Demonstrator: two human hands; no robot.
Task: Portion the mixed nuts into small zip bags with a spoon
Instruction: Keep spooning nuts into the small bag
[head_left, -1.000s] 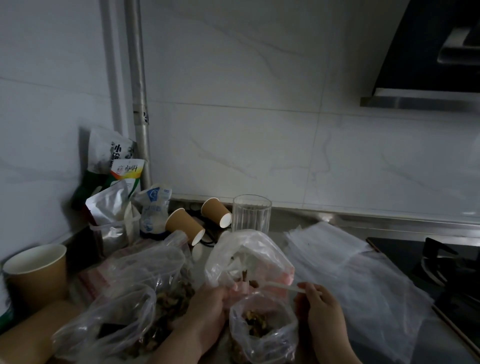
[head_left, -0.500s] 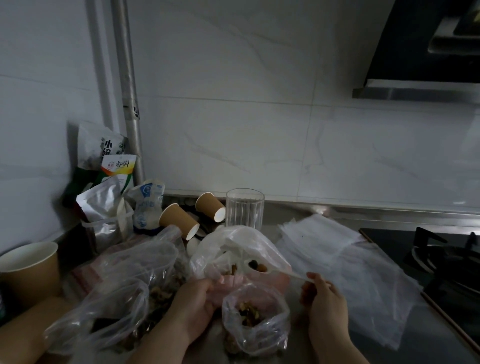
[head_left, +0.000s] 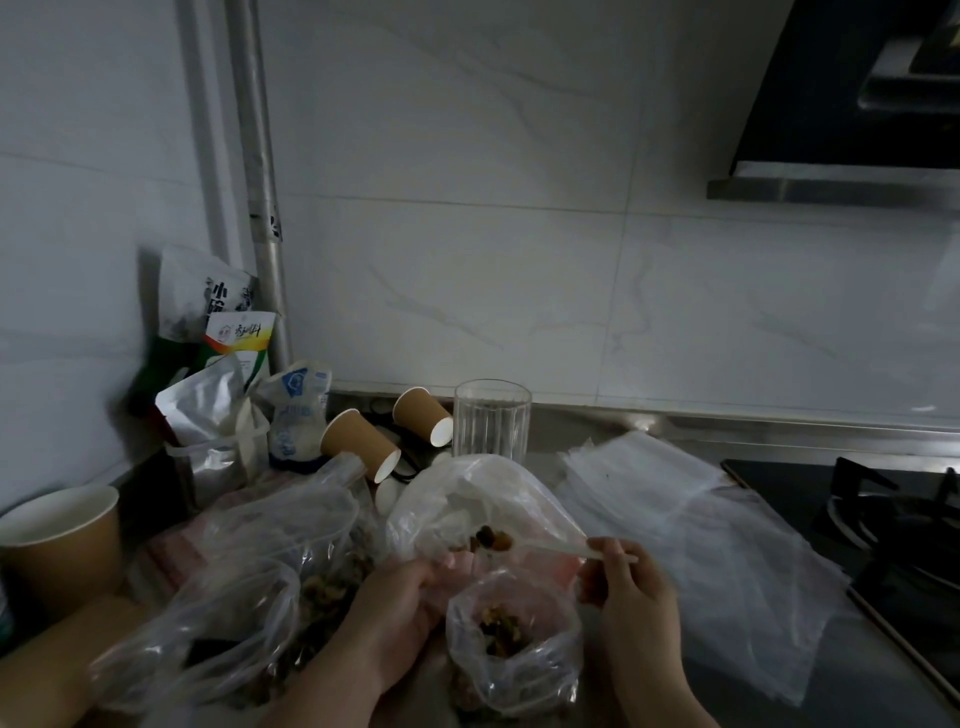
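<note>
Translucent plastic forms the spoon, which is pinched by its handle between the thumb and curled fingers of the right hand. Its bowl is held inside the mouth of a large clear bag and carries a small heap of dark and amber mixed nuts, to the left of the pinching fingers and above the left hand.

The left hand is curled around the gathered plastic where the large bag meets the rim of the small zip bag; which layer is actually gripped cannot be told. The small zip bag stands open on the worktop between the two hands, just below the loaded spoon, with a low pile of nuts already at its bottom.

More clear bags of nuts are slumped to the left of the left hand. A stack of empty flat bags is spread on the worktop to the right of the right hand, beside a dark gas hob. Behind the bags a ribbed glass stands upright, two brown paper cups lie tipped on their sides, and a third paper cup stands upright at the far left. Foil snack packets are leaned in the corner beside a metal pipe.
</note>
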